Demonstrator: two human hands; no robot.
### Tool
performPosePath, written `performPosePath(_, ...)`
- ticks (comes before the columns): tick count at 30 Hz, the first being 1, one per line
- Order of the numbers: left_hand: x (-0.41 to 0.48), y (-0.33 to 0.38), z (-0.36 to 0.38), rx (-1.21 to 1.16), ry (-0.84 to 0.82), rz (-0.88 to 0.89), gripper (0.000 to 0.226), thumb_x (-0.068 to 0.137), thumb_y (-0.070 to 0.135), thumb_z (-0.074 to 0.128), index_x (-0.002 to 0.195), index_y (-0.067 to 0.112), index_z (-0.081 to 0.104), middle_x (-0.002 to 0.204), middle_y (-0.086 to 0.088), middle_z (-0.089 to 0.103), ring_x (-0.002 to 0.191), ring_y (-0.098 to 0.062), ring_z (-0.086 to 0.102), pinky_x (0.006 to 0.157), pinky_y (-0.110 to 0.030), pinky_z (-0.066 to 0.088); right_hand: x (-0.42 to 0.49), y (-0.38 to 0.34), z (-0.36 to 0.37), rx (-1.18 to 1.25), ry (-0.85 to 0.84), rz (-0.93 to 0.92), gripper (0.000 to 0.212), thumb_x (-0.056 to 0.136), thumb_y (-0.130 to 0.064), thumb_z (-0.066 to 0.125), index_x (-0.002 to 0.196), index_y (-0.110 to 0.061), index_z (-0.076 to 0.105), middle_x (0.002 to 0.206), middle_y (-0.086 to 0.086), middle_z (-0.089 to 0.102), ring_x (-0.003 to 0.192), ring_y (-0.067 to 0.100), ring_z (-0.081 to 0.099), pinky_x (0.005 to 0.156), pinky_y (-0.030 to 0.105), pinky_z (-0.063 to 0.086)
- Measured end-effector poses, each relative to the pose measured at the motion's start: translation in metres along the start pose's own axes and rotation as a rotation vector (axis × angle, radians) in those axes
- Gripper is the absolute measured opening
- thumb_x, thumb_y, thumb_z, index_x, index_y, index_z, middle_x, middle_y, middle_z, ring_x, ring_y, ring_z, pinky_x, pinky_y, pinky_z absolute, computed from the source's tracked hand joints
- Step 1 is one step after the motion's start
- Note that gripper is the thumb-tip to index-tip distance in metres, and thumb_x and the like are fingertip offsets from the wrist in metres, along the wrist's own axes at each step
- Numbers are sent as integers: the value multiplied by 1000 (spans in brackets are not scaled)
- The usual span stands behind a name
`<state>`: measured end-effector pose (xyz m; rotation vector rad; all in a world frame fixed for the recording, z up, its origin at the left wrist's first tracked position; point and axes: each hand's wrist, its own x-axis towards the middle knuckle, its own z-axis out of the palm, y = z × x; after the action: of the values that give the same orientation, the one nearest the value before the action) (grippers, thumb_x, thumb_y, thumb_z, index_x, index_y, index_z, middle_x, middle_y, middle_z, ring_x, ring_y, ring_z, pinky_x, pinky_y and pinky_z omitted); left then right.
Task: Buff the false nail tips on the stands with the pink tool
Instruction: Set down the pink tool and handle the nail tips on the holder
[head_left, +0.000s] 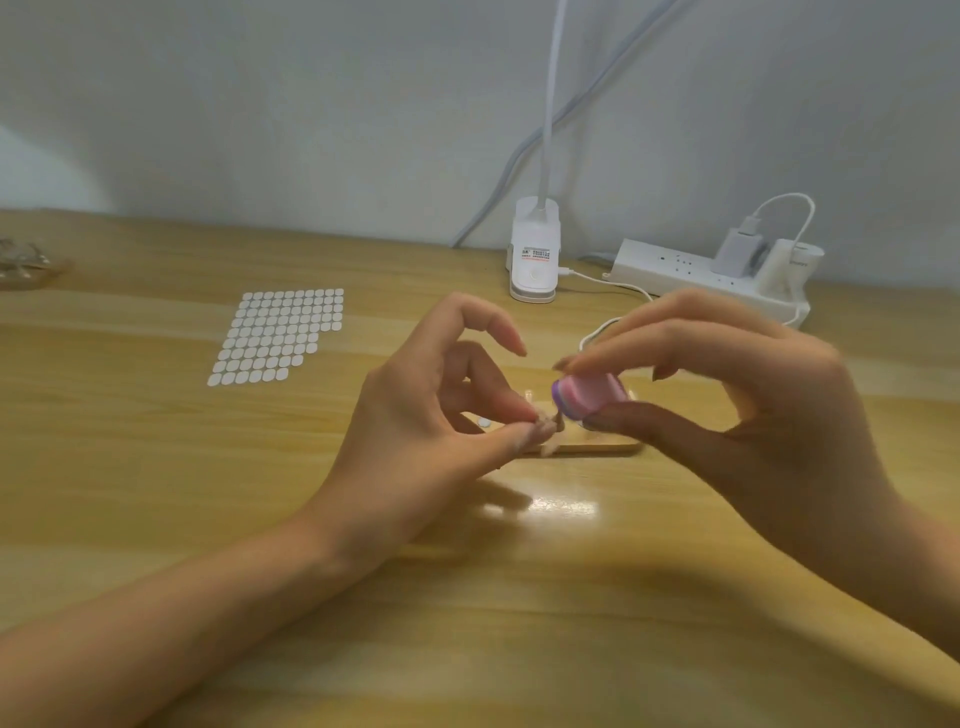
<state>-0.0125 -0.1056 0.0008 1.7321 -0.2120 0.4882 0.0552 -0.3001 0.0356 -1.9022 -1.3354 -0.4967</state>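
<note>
My right hand (737, 415) pinches the pink buffing tool (587, 397) between thumb and fingers; the block is pink with a purple end and is blurred. Its purple end points left at a pale false nail tip (545, 431). My left hand (441, 410) pinches that tip or its small stand between thumb and middle finger, index finger raised. Both hands hover just above a low wooden base (608, 446) on the table, mostly hidden behind them. A clear stand peg (529, 396) pokes up behind my left fingers.
A sheet of several white oval adhesive dots (280, 335) lies at the left, one loose dot (484, 422) by my left hand. A white clip lamp base (535, 257) and a power strip (711, 275) with a charger and cable stand at the back. Clear clutter (21, 260) sits far left.
</note>
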Motion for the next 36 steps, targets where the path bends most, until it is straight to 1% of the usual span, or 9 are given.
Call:
performPosePath(4,-2,1,2,16,-22,29,43,73,23,88,101,27,56,68,3,65,67,-9,70,56,-20,51,-4,2,8,-25,-54,-4,16,85,-26,76,96,-15,78,93,-2,68,88,21,66,76,39,51)
performPosePath(8,0,-4,-2,32,0,4,44,75,5,87,101,25,57,70,4,67,73,-9,74,59,-24,57,1,7,-2,4,-34,50,17,86,-27,77,99,-16,76,94,-3,71,89,15,67,75,23,49)
performPosePath(10,1,-5,-6,50,14,9,43,76,7,86,102,26,59,75,2,68,77,-12,75,61,-29,61,5,10,-11,-3,-56,105,19,87,-33,72,102,-21,74,94,-8,71,88,14,67,70,22,47)
performPosePath(15,13,1,-21,10,65,30,44,77,11,84,109,25,58,83,3,70,79,-16,73,59,-24,56,-10,17,-12,-117,-446,182,19,86,-49,63,99,-38,71,95,-20,63,90,7,61,68,25,47)
performPosePath(18,22,5,-32,-28,68,-2,47,76,13,84,112,23,57,83,4,69,81,-20,74,60,-22,54,-16,11,1,-235,-553,136,33,84,-57,58,110,-40,69,107,-21,56,101,7,53,77,40,53)
performPosePath(21,32,11,-44,-18,17,-8,51,74,20,82,117,20,55,83,6,70,86,-21,77,60,-20,54,-8,-3,12,-129,-476,39,23,91,-46,65,110,-34,72,106,-15,60,99,14,58,73,37,56)
performPosePath(26,33,2,-51,-4,26,-49,51,77,14,83,119,20,55,80,7,71,86,-22,76,59,-20,53,8,-21,51,-140,-582,-200,16,90,-19,73,105,-20,77,99,-4,69,85,19,61,72,33,51)
performPosePath(31,26,-13,-51,27,2,-122,49,80,7,84,120,19,57,81,4,70,80,-14,73,61,-21,53,21,-22,59,-34,-646,-85,2,89,-18,75,91,-18,74,88,-7,65,83,6,49,71,40,52)
performPosePath(36,25,-15,-50,25,-52,-135,48,81,11,83,120,22,57,83,5,70,83,-18,75,61,-21,53,24,-22,63,-26,-654,26,7,89,-16,74,89,-19,68,82,-22,46,88,4,47,73,25,44)
